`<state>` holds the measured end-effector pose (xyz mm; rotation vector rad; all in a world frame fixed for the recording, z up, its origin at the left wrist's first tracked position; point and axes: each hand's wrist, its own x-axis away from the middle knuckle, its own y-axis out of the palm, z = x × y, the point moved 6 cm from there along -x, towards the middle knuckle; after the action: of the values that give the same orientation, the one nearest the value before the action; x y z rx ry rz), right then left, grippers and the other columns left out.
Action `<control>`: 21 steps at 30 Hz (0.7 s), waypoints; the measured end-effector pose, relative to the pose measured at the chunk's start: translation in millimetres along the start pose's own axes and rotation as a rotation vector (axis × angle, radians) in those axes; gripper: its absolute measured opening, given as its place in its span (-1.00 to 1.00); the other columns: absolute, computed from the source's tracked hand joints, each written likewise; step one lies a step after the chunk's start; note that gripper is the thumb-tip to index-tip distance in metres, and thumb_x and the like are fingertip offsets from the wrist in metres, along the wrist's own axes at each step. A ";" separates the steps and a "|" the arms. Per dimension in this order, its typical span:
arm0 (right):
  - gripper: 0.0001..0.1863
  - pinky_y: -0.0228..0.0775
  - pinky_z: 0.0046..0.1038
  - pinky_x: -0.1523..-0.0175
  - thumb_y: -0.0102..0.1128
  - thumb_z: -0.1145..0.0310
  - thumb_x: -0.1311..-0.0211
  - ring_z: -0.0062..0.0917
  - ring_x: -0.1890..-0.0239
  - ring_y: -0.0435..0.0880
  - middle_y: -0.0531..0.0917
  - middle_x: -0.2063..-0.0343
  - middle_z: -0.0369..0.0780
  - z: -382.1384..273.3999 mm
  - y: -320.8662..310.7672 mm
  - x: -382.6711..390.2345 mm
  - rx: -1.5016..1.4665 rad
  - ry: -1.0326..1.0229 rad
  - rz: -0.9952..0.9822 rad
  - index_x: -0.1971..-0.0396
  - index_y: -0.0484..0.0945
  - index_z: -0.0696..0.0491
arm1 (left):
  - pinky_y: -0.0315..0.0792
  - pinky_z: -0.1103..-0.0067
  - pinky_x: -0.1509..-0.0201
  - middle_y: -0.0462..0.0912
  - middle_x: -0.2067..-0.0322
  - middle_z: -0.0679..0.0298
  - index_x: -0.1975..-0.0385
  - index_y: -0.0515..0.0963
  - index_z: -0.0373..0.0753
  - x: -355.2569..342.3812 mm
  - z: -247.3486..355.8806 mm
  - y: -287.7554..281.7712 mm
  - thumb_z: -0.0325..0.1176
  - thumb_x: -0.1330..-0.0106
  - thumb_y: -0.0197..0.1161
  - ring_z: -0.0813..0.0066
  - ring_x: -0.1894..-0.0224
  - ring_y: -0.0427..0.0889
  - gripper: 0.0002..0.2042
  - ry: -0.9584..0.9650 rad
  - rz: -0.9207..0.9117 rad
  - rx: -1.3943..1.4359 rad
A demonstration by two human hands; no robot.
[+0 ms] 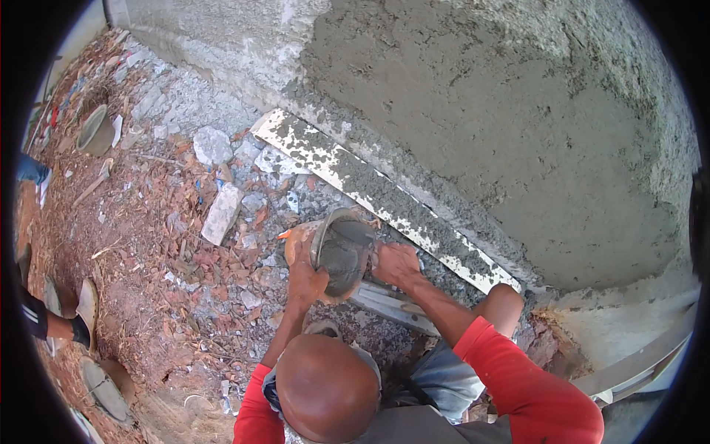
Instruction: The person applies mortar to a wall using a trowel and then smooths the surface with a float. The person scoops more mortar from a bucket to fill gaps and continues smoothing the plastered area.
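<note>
In front of me a round pail [318,248] holds wet grey mortar [342,266]. My left hand [307,275] grips its near left side, fingers closed around the rim and wall. Over on the other side, my right hand [396,263] is closed on a trowel, its handle mostly hidden in the fist. The grey trowel blade [353,231] lies in the far part of the pail, against the mortar. Just beyond, a long white board [347,174] spattered with mortar runs along the foot of the wall.
Fresh grey plaster covers much of the wall [488,140]. Rubble, including a pale block [222,214] and a stone [212,146], litters the ground. A whitish bar [396,307] lies beside the pail. At left are mortar pans [103,388] and another person's foot [86,314].
</note>
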<state>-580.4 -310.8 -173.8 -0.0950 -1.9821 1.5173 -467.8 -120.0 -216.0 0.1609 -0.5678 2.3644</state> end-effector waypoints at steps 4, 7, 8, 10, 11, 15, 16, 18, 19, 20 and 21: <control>-0.49 0.55 -0.10 -0.12 0.37 0.08 -0.12 -0.08 -0.02 0.74 0.76 0.10 0.06 -10.6 69.9 -17.1 -0.093 -0.069 -0.197 0.09 0.69 0.20 | 0.36 0.27 -0.45 0.23 -0.47 -0.25 -0.55 0.17 -0.05 2.5 14.9 3.7 -0.57 -0.14 0.24 -0.19 -0.47 0.31 -0.14 0.095 0.077 -0.165; -0.49 0.54 -0.10 -0.11 0.34 0.00 -0.15 -0.06 -0.01 0.74 0.74 0.07 0.08 -8.3 85.7 7.3 -0.343 -0.025 -0.239 0.11 0.72 0.15 | 0.46 0.33 -0.34 0.43 -0.35 -0.21 -0.54 0.20 -0.11 8.5 10.7 -17.8 -0.61 -0.13 0.20 -0.09 -0.38 0.47 -0.16 0.028 0.065 -0.032; -0.49 0.53 -0.09 -0.11 0.31 -0.05 -0.18 -0.05 -0.01 0.73 0.73 0.05 0.08 -10.3 75.6 17.3 -0.437 -0.028 -0.197 0.11 0.73 0.11 | 0.50 0.37 -0.27 0.54 -0.28 -0.17 -0.53 0.22 -0.13 10.9 5.4 -27.0 -0.64 -0.13 0.18 -0.02 -0.33 0.56 -0.17 -0.096 0.041 0.181; -0.50 0.52 -0.09 -0.10 0.29 -0.07 -0.21 -0.04 0.01 0.73 0.73 0.09 0.05 -15.8 60.9 30.2 -0.455 0.013 -0.186 0.10 0.73 0.06 | 0.50 0.44 -0.22 0.68 -0.11 0.01 -0.48 0.27 -0.21 20.9 -8.7 -36.4 -0.68 -0.11 0.16 0.21 -0.15 0.67 -0.21 -0.073 0.129 0.303; -0.51 0.51 -0.09 -0.08 0.26 -0.10 -0.24 -0.04 0.03 0.73 0.74 0.12 0.03 -16.3 53.7 36.5 -0.467 0.057 -0.168 0.10 0.73 0.02 | 0.51 0.45 -0.19 0.68 -0.06 0.07 -0.45 0.30 -0.24 27.2 -17.0 -39.8 -0.68 -0.10 0.15 0.26 -0.08 0.67 -0.23 -0.124 0.143 0.439; -0.53 0.50 -0.09 -0.02 0.18 -0.11 -0.34 -0.03 0.10 0.72 0.76 0.25 -0.02 -8.6 1.1 33.2 -0.520 0.028 -0.077 0.22 0.71 0.03 | 0.52 0.50 -0.09 0.64 -0.04 0.15 -0.37 0.37 -0.32 46.9 -23.8 -50.3 -0.67 -0.09 0.13 0.36 0.05 0.64 -0.31 -0.180 0.229 0.614; -0.53 0.50 -0.09 -0.02 0.18 -0.11 -0.34 -0.03 0.10 0.72 0.76 0.25 -0.02 -10.7 -22.8 32.6 -0.512 0.021 -0.077 0.22 0.71 0.03 | 0.52 0.52 -0.06 0.62 -0.05 0.14 -0.36 0.37 -0.31 55.1 -17.8 -54.6 -0.66 -0.08 0.13 0.36 0.07 0.63 -0.31 -0.158 0.288 0.723; -0.53 0.49 -0.09 0.01 0.21 -0.11 -0.33 -0.02 0.11 0.72 0.75 0.27 -0.01 -17.8 -73.7 32.1 -0.353 0.062 -0.042 0.25 0.68 0.05 | 0.54 0.52 -0.01 0.61 -0.03 0.15 -0.34 0.38 -0.31 71.4 -19.1 -67.3 -0.65 -0.07 0.13 0.38 0.10 0.63 -0.32 -0.216 0.320 0.716; -0.57 0.47 -0.08 0.04 0.26 -0.06 -0.31 -0.02 0.13 0.71 0.75 0.28 0.01 -20.7 -94.6 27.5 -0.294 0.012 0.042 0.25 0.67 0.06 | 0.55 0.52 0.04 0.61 0.00 0.17 -0.31 0.38 -0.31 78.9 -20.4 -73.0 -0.64 -0.06 0.13 0.40 0.14 0.62 -0.33 -0.274 0.337 0.705; -0.61 0.46 -0.06 0.06 0.31 0.00 -0.30 -0.01 0.15 0.71 0.74 0.29 0.04 -23.9 -115.3 23.4 -0.235 -0.038 0.127 0.25 0.66 0.06 | 0.55 0.52 0.04 0.61 0.00 0.17 -0.31 0.38 -0.31 85.8 -16.2 -78.8 -0.64 -0.06 0.13 0.40 0.14 0.62 -0.33 -0.273 0.339 0.711; -0.66 0.46 -0.06 0.09 0.35 0.08 -0.29 -0.01 0.19 0.70 0.73 0.31 0.04 -30.1 -133.6 19.4 -0.155 -0.089 0.146 0.26 0.65 0.09 | 0.56 0.51 0.11 0.60 0.03 0.18 -0.29 0.38 -0.31 92.4 -14.6 -84.1 -0.63 -0.07 0.13 0.42 0.16 0.61 -0.35 -0.284 0.353 0.734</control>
<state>-538.8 -321.7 -42.3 -0.2452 -2.2043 1.4775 -481.8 -2.1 -174.8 0.7862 0.1975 2.8154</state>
